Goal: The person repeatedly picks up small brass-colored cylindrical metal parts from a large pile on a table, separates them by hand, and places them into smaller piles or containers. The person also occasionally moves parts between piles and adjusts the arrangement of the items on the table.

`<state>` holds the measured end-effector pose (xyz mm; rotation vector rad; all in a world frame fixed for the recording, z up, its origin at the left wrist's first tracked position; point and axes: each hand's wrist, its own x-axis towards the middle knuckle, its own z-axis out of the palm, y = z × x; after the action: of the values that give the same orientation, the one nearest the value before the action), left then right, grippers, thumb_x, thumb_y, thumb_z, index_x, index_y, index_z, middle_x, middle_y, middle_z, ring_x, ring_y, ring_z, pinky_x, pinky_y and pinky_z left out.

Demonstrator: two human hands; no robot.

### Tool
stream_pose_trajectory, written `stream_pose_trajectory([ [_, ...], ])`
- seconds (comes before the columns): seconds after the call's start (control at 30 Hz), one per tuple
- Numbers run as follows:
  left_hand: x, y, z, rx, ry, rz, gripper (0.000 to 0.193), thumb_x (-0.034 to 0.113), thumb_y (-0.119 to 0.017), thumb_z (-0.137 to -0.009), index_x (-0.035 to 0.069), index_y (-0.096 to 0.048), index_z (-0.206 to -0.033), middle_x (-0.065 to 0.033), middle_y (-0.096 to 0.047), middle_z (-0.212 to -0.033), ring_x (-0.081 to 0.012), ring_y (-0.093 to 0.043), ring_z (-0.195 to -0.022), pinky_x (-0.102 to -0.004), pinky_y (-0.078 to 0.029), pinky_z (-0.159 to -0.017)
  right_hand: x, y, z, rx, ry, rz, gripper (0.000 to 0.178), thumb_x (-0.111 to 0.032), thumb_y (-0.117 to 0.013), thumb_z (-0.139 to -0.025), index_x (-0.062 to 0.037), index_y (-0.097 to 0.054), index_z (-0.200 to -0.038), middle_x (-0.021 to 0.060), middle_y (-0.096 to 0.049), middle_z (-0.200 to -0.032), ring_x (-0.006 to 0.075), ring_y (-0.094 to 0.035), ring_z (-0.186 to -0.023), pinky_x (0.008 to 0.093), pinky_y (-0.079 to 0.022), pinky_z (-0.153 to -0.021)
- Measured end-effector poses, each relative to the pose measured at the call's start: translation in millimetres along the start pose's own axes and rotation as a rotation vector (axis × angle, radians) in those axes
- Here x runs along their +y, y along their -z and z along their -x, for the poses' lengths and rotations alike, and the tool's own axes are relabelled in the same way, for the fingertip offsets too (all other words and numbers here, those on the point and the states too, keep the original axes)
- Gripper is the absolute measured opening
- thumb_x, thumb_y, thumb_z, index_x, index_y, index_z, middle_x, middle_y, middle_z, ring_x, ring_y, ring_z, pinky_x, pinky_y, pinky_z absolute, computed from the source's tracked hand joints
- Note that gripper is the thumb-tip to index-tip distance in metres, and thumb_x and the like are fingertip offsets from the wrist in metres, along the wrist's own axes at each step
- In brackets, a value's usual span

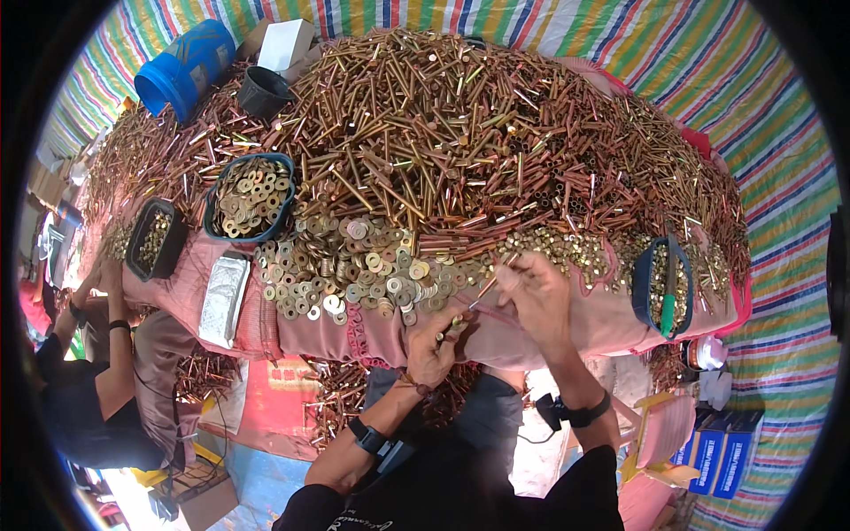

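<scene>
Just below centre frame, the right hand [538,296] pinches a copper-coloured rod [487,288] angled toward the left hand [429,352], which grips small indistinct pieces [456,326]; the step appears to be manual assembly, next requiring steady alignment.

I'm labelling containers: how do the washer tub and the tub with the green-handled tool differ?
The washer tub looks rounder; the tool tub narrower. The washer tub holds washers; the tool tub small brass-coloured pieces. A green-handled tool lies in the tool tub; none shows in the washer tub. Both are bluish and open-topped.
</scene>
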<state>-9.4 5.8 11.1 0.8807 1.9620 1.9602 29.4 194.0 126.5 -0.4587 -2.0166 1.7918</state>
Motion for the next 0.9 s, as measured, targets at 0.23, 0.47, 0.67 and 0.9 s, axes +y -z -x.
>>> stream_pose_trajectory([
  [0.23,0,-3,-1,0.094,-0.123,-0.041,0.041,-0.008,-0.059,-0.093,0.001,-0.068,-0.132,-0.0184,-0.077,-0.110,-0.0259,-0.076,-0.091,-0.0329,-0.058,-0.084,-11,-28,36,-0.010,0.228,0.329,0.052,-0.014,-0.079,-0.099,0.0008,-0.056,-0.143,0.0098,-0.071,-0.107,0.0131,-0.070,-0.091,0.0274,-0.059,-0.077],
  [0.47,-4,-4,1,0.106,-0.098,-0.013,0.037,-0.004,-0.062,-0.095,-0.002,-0.069,-0.131,-0.0215,-0.076,-0.117,-0.0349,-0.076,-0.108,-0.0381,-0.057,-0.096,-6,-32,39,0.025,0.331,0.344,0.051,-0.015,-0.082,-0.096,-0.0001,-0.061,-0.141,0.0125,-0.073,-0.110,0.0144,-0.072,-0.092,0.0292,-0.060,-0.078],
  [0.67,4,-1,-1,0.061,-0.155,-0.091,0.042,-0.003,-0.061,-0.097,0.000,-0.064,-0.139,-0.0216,-0.073,-0.127,-0.0359,-0.072,-0.118,-0.0386,-0.056,-0.100,-10,-31,40,0.021,0.604,0.558,0.042,-0.010,-0.081,-0.093,-0.0018,-0.066,-0.131,0.0125,-0.073,-0.106,0.0233,-0.073,-0.085,0.0342,-0.061,-0.075],
  [0.9,8,1,-2,0.142,-0.285,-0.186,0.037,0.002,-0.062,-0.101,-0.001,-0.063,-0.138,-0.0227,-0.070,-0.130,-0.0401,-0.068,-0.122,-0.0418,-0.054,-0.104,0,-30,40,-0.233,0.670,0.600,0.020,-0.009,-0.073,-0.096,-0.0006,-0.071,-0.114,0.0128,-0.070,-0.109,0.0332,-0.071,-0.090,0.0409,-0.059,-0.077],
])
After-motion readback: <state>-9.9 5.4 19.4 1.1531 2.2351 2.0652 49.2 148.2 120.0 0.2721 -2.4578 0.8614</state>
